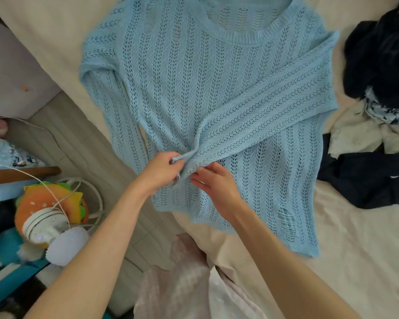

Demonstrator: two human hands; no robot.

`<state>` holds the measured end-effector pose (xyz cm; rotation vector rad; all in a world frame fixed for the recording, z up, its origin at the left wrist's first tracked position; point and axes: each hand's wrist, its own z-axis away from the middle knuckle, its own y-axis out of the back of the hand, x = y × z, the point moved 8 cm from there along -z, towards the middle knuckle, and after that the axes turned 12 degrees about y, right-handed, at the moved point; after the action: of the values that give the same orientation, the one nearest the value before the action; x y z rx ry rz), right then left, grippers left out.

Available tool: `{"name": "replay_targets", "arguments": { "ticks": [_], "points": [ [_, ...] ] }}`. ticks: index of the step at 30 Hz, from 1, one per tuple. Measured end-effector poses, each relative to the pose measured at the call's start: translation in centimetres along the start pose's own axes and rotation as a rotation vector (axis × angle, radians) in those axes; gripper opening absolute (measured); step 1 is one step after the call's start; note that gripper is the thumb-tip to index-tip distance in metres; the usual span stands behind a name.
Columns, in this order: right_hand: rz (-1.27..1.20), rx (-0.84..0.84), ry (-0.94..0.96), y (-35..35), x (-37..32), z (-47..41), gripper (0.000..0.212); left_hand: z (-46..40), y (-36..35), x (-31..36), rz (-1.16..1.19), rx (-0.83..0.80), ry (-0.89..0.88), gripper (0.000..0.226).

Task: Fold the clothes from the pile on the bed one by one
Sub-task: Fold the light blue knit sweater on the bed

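While the light blue open-knit sweater (194, 88) lies flat on the cream bed (355, 249), its long axis runs away from the person, neckline at the far end and hem nearest. Its right sleeve (274, 104) is folded diagonally across the chest. The left hand (161, 171) has its grip pinched on the sleeve's cuff (182, 157), while the right hand (213, 180) rests on the knit just beside it, fingers fairly straight. A pile of dark and white clothes (378, 111) sits to the right, touching the sweater's edge; a burger-shaped plush toy (44, 199) lies beside the bed on the left.
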<state>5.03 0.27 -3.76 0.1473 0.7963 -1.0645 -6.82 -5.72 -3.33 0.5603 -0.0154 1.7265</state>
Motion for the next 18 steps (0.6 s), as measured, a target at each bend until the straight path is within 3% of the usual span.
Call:
{"name": "replay_targets", "arguments": {
  "ticks": [4, 7, 10, 12, 18],
  "points": [
    [-0.114, 0.031, -0.051, 1.1, 0.3, 0.3, 0.012, -0.3, 1.4, -3.1, 0.546, 0.009, 0.175, 0.016],
    [-0.209, 0.069, -0.055, 1.9, 0.8, 0.1, 0.014, -0.7, 1.5, -4.4, 0.934, -0.033, 0.209, 0.008],
    [-0.132, 0.046, -0.141, 1.0, 2.3, 0.4, 0.022, -1.5, 0.5, -5.4, 0.905, -0.039, 0.211, 0.010],
    [-0.034, 0.034, -0.181, 0.3, 3.1, 0.4, 0.014, -1.8, -0.4, -6.1, 0.807, -0.027, 0.219, 0.010],
    [0.208, 0.163, -0.138, 1.0, 2.8, -0.2, 0.007, -1.9, 1.0, -7.5, 0.632, 0.157, 0.148, 0.012]
  ]
}}
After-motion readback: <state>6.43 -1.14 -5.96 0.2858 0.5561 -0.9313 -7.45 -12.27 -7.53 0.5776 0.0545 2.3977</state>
